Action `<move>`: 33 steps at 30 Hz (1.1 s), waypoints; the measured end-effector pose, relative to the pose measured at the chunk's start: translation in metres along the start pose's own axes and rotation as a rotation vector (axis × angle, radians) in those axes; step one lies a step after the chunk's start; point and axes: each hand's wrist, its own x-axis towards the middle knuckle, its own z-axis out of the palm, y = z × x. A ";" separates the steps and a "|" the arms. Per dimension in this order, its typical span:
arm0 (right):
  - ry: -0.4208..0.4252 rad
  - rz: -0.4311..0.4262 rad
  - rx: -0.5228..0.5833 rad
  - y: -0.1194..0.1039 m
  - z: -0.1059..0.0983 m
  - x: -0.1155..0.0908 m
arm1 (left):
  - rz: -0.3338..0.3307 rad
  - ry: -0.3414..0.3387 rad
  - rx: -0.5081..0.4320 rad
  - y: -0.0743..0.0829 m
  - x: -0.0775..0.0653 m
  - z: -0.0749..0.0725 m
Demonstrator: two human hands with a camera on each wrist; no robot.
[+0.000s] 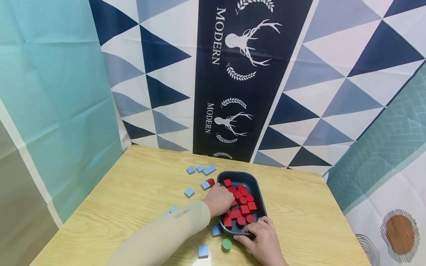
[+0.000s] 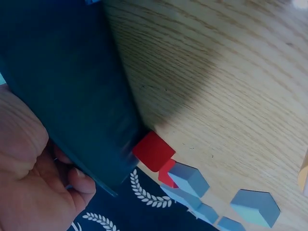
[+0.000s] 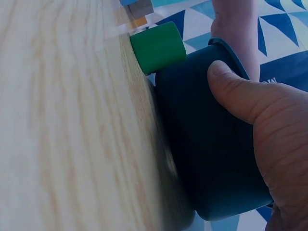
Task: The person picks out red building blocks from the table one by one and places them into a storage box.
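Observation:
A dark blue tray (image 1: 260,199) holds several red blocks, both cubes and cylinders. My left hand (image 1: 219,199) reaches over its left rim and down among the red blocks. In the left wrist view the same hand (image 2: 45,168) has curled fingers behind the tray wall (image 2: 82,96); I cannot tell whether they hold a block. My right hand (image 1: 264,240) grips the near right corner of the tray, thumb (image 3: 228,79) against the outer wall. Beside that corner stands a green cylinder (image 1: 226,245). Just outside the left rim lies a red block (image 1: 210,182).
Several blue blocks lie left of the tray, among them one block (image 1: 189,192) and a longer one (image 1: 209,170) toward the back. Nearer are two more blue blocks, one (image 1: 216,231) beside the tray and another (image 1: 203,251). A patterned curtain (image 1: 159,74) hangs behind the wooden table (image 1: 133,184).

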 end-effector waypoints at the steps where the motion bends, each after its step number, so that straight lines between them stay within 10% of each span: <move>1: -0.001 -0.001 -0.002 0.000 0.000 0.000 | 0.002 0.004 0.003 0.000 0.000 0.000; 9: 0.000 0.004 -0.009 0.000 -0.001 0.000 | 0.025 0.059 -0.031 -0.002 0.002 0.007; 14: -0.017 0.018 -0.006 -0.001 -0.001 0.000 | 0.062 0.156 -0.259 -0.017 0.000 0.007; 20: -0.035 0.042 -0.024 -0.002 -0.003 0.002 | -0.238 0.370 -0.614 -0.064 0.002 0.009; 23: -0.063 0.077 -0.026 -0.003 -0.003 0.002 | -0.383 0.350 -0.674 -0.082 0.001 0.016; 28: -0.098 0.103 -0.030 -0.003 -0.001 0.000 | -0.402 0.216 -0.599 -0.088 -0.003 0.030; 33: -0.072 0.083 -0.027 -0.003 0.000 0.002 | -0.250 0.163 -0.380 -0.081 -0.001 0.033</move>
